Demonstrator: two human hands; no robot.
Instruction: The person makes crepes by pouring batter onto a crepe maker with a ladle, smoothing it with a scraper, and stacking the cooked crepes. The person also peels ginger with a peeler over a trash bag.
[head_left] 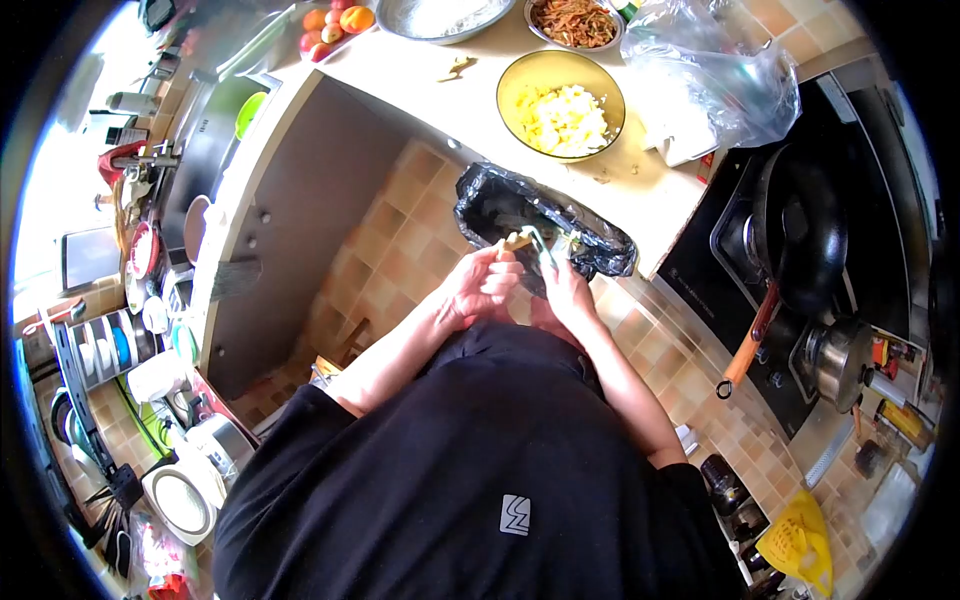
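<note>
My left hand [484, 284] is closed around a knobbly beige piece that looks like ginger root [516, 241]. In my right hand [568, 292] is a pale green peeler [542, 246], its head close to the root; whether the blade touches it I cannot tell. Both hands are just above a bin lined with a black bag [478, 190], at waist height before me. Some light scraps show inside the bin near my right hand.
An amber bowl [545, 68] of chopped pale yellow and white pieces stands on the counter [430, 105], beside a bowl of shredded orange-brown food [575, 22] and a plastic bag [735, 90]. On the right, a black wok [810, 240] sits on the stove, its wooden handle jutting outward.
</note>
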